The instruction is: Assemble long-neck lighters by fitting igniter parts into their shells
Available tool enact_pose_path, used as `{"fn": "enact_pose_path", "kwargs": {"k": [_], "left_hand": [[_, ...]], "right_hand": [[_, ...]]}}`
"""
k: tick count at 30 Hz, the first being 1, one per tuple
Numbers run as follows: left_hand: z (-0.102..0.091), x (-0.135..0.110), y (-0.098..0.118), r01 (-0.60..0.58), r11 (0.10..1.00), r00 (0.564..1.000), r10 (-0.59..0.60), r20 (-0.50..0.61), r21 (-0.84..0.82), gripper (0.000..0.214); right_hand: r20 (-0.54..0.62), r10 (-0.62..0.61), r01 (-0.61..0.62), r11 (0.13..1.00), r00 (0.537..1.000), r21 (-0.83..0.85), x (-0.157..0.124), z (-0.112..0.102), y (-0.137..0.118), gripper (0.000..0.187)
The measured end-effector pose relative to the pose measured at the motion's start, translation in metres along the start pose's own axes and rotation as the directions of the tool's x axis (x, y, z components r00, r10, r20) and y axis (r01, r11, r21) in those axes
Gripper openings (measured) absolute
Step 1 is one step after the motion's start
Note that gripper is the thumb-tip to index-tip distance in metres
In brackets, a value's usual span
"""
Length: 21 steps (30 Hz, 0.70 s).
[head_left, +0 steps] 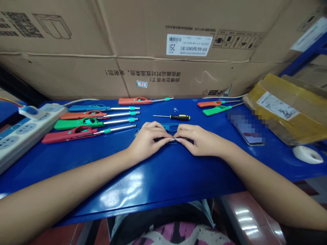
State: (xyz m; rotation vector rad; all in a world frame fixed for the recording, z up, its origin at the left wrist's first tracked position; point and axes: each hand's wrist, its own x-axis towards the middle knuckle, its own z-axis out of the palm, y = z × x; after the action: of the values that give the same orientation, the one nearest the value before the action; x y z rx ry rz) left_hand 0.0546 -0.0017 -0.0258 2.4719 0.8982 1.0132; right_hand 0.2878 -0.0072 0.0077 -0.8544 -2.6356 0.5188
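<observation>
My left hand (152, 139) and my right hand (198, 139) meet at mid-table, their fingertips closed on a small dark part (175, 139) with a bit of shiny metal. The fingers cover most of it, so its kind is hard to make out. Just behind the hands lies a blue lighter casing (170, 127), partly hidden. Beyond it rests a black-and-yellow screwdriver (180, 117), its shaft pointing left. A few tiny screws (175, 109) lie past the screwdriver.
Several long-necked lighters lie left: blue (89, 108), orange (81, 115), green (76, 123) and red (68, 135). Another orange lighter (135, 101) lies at the back. Orange (211, 103) and green casings (217, 110), a phone (246, 129), tape (307, 154), a carton (288, 105) and a power strip (30, 132) flank them.
</observation>
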Motion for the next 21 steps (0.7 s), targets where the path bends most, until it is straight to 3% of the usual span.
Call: {"fn": "enact_pose_path", "kwargs": {"k": [6, 14, 21], "left_hand": [[0.0006, 0.0019, 0.0004, -0.061, 0.995, 0.998, 0.059, 0.029, 0.076, 0.008], [0.0071, 0.0025, -0.0014, -0.166, 0.984, 0.986, 0.165, 0.017, 0.063, 0.015], [0.0057, 0.0020, -0.0010, -0.160, 0.980, 0.987, 0.155, 0.052, 0.120, 0.012]], "right_hand": [[0.024, 0.073, -0.073, 0.997, 0.997, 0.012, 0.0012, -0.0020, 0.0005, 0.012], [0.005, 0.110, -0.109, 0.987, 0.994, -0.118, 0.0014, 0.0001, 0.0020, 0.011], [0.012, 0.118, -0.115, 0.981, 0.993, -0.158, -0.0006, -0.0031, -0.0019, 0.011]]}}
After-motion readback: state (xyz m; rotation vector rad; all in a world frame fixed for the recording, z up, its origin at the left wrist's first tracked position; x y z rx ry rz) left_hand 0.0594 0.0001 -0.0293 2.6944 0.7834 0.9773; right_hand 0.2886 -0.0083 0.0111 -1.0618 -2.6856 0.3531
